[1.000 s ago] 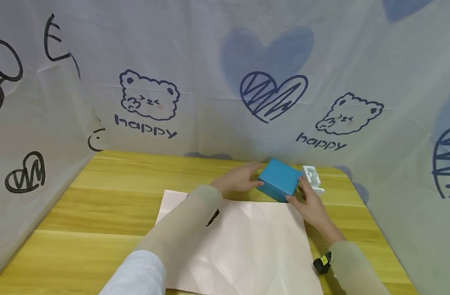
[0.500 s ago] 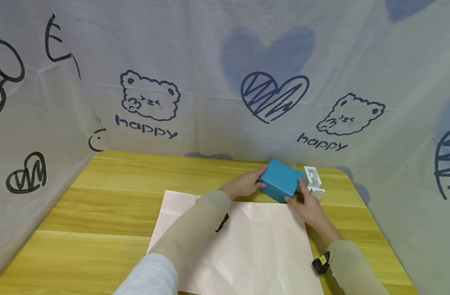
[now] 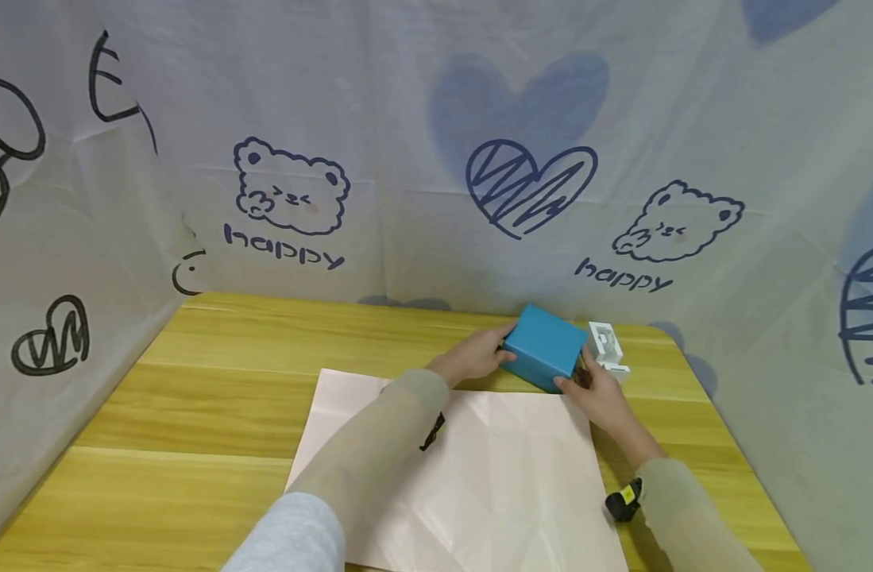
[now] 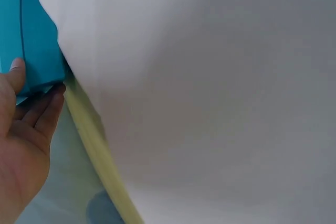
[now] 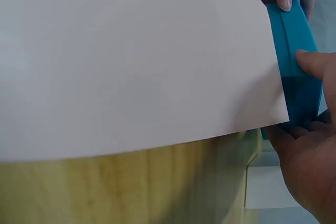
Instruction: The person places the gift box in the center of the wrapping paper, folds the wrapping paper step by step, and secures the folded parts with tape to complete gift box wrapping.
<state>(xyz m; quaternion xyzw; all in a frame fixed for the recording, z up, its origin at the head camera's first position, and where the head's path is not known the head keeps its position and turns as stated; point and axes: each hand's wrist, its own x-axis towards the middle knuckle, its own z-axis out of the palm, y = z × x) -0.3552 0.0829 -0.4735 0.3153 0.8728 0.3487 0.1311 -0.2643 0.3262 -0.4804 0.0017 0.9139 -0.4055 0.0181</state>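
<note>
A blue box (image 3: 546, 342) stands at the back of the table, just beyond the pink sheet of paper (image 3: 493, 477). My left hand (image 3: 475, 356) grips its left corner, thumb on the near side and fingers behind. On the opposite corner, my right hand (image 3: 606, 401) holds the box between thumb and fingers. A thin seam runs along the box (image 4: 39, 35) in the left wrist view, near the left thumb. Both thumbs press on the box (image 5: 296, 35) in the right wrist view, where the paper's edge overlaps it.
A small white open case (image 3: 604, 343) stands right behind the right hand. The yellow wood-grain table (image 3: 193, 413) ends at a patterned white curtain (image 3: 407, 119) behind and at both sides. Creases run across the paper.
My left hand has moved right and closed on the box's left corner. My right hand has stayed at the other corner, and the box has shifted only slightly.
</note>
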